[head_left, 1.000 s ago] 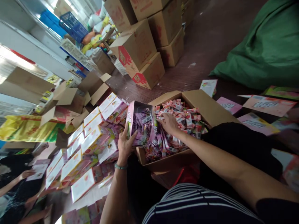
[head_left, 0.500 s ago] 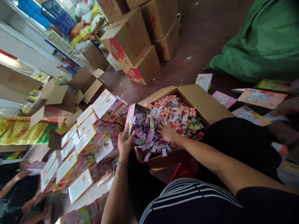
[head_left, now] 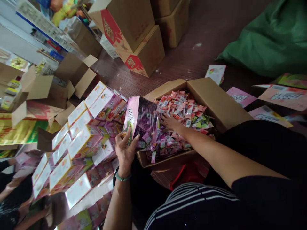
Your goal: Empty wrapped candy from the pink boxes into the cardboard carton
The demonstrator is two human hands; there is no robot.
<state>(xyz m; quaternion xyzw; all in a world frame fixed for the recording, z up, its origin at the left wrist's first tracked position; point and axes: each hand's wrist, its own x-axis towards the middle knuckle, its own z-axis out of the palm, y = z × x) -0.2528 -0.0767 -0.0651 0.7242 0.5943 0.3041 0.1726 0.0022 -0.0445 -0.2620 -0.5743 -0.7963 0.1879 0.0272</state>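
Observation:
My left hand (head_left: 126,148), with a beaded bracelet at the wrist, grips a pink and purple display box (head_left: 131,111) by its near lower side. The box is tilted on its side, and its dark opening faces a cardboard carton (head_left: 211,99). Small purple sachets (head_left: 168,142) lie around its mouth and along the carton's near side. My right hand (head_left: 170,123) rests on the heap with fingers spread, close to the box's opening; its fingertips are partly hidden. Red and pink sachets (head_left: 176,102) fill most of the carton, with some green ones (head_left: 200,121) at the right.
Rows of packed display boxes (head_left: 80,143) stand to the left, beside an open carton (head_left: 48,92). Closed cartons (head_left: 144,52) are stacked ahead. A green sack (head_left: 271,48) and flat packaging (head_left: 283,97) lie at the right. Another person's arm (head_left: 14,182) shows at lower left.
Fewer purple sachets show inside the display box, and its dark interior is more visible. The box is tipped more toward the carton. The camera view has shifted slightly.

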